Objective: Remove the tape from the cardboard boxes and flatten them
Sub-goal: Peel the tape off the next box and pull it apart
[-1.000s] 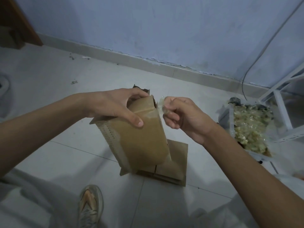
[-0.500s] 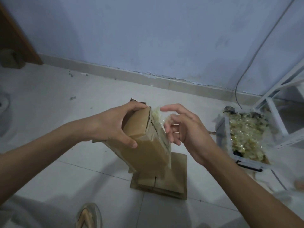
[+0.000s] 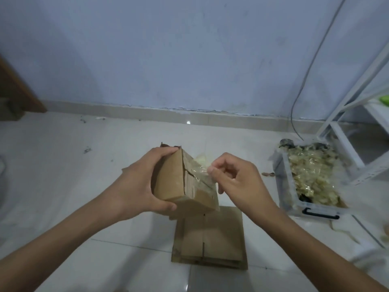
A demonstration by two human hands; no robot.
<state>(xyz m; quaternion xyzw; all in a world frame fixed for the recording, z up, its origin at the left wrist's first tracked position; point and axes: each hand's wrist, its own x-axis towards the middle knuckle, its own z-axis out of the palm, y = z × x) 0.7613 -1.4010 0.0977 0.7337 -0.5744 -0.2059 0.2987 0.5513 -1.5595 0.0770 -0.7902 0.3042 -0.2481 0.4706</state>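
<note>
Above the stack of flattened boxes (image 3: pixel 209 239) on the floor, a left hand (image 3: pixel 136 186) clamps a small cardboard box (image 3: pixel 179 180) steady while the right hand (image 3: pixel 235 178) pinches what appears to be clear tape (image 3: pixel 200 171), evidently to peel it toward the scrap-filled bin (image 3: pixel 282 186) beside the stack.
</note>
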